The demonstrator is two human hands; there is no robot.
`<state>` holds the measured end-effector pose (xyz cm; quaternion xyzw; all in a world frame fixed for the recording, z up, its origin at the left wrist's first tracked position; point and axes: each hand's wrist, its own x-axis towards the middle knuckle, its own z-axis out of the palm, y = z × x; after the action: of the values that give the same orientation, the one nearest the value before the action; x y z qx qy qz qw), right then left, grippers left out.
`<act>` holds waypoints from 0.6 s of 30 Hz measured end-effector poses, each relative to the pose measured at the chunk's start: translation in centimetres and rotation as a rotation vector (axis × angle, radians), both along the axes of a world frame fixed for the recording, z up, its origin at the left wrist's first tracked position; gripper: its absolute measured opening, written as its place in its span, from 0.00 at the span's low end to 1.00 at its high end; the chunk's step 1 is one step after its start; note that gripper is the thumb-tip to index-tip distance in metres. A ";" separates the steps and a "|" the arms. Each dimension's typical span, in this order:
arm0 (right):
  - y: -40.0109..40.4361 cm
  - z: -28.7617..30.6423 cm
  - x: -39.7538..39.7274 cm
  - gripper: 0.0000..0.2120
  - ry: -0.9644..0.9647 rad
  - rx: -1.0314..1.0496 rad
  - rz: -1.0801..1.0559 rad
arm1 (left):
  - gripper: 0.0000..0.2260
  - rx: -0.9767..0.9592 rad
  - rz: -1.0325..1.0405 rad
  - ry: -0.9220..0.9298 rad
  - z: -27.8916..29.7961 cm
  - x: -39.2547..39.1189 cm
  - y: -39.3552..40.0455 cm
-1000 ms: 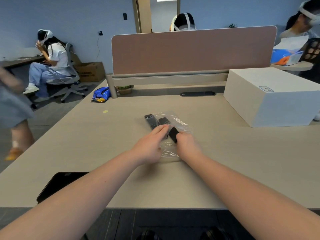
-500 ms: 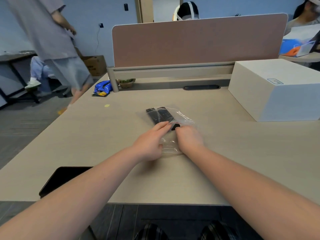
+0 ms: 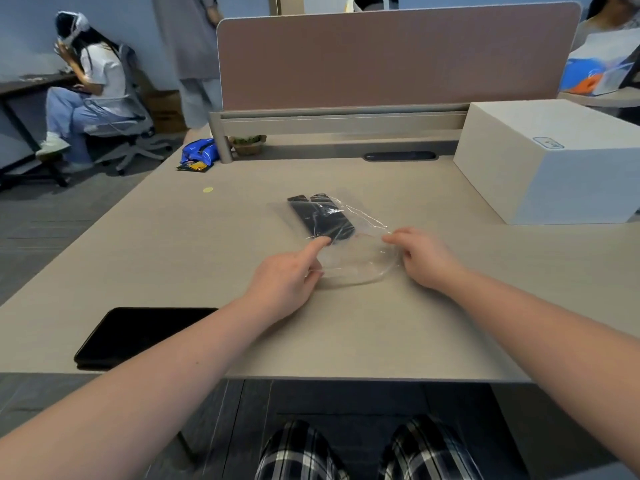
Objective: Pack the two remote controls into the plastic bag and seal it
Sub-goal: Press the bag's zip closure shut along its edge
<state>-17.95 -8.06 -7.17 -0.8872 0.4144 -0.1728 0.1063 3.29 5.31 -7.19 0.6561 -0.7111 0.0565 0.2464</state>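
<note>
Since the earlier frames the hands have been drawn apart along the near end of the plastic bag point(image 3: 349, 252), and both remote controls point(image 3: 320, 218) are now seen lying side by side inside its far half, on the desk point(image 3: 433, 327). The left hand point(image 3: 284, 280) is laid at the bag's left edge with the forefinger stretched out and pressed on the film just beside the near end of the remotes, the other fingers curled under. The right hand point(image 3: 424, 259) is held at the bag's right edge with its fingertips pinched on the film, as far as can be told (the clear plastic makes the contact hard to read).

The step in hand is judged to be the sealing. It is best done with the mouth pulled flat between the two hands, so that the strips are lined up without a fold, and then pressed shut from one side across to the other; air should be pushed out first. The remotes should be kept well back from the mouth.

Room is ample. Bare desk is left on both sides of the bag and toward the front edge. The white box point(image 3: 554, 161) stands well apart on the right, the black tablet point(image 3: 138, 336) near the front left corner, and the blue packet point(image 3: 199, 154) far off by the divider.
</note>
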 end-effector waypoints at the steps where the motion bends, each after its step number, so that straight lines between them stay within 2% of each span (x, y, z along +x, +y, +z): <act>1: -0.2 -0.2 -0.1 0.19 -0.008 -0.014 -0.009 | 0.14 -0.035 0.003 -0.013 -0.2 0.2 -0.1; 6: -0.7 0.6 -0.8 0.10 0.088 -0.120 0.016 | 0.06 -0.145 0.077 -0.082 0.0 1.7 0.0; 11: -1.1 1.9 -2.2 0.09 0.155 -0.152 0.046 | 0.15 -0.196 0.069 -0.071 0.0 3.2 0.8; 18: 0.0 3.3 -1.7 0.06 0.089 -0.266 0.054 | 0.11 -0.235 0.022 -0.015 -0.9 3.5 1.3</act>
<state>-19.61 -8.05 -3.87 -0.9110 0.3682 -0.1838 -0.0263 6.80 6.63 -8.05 0.6301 -0.6940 0.1472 0.3158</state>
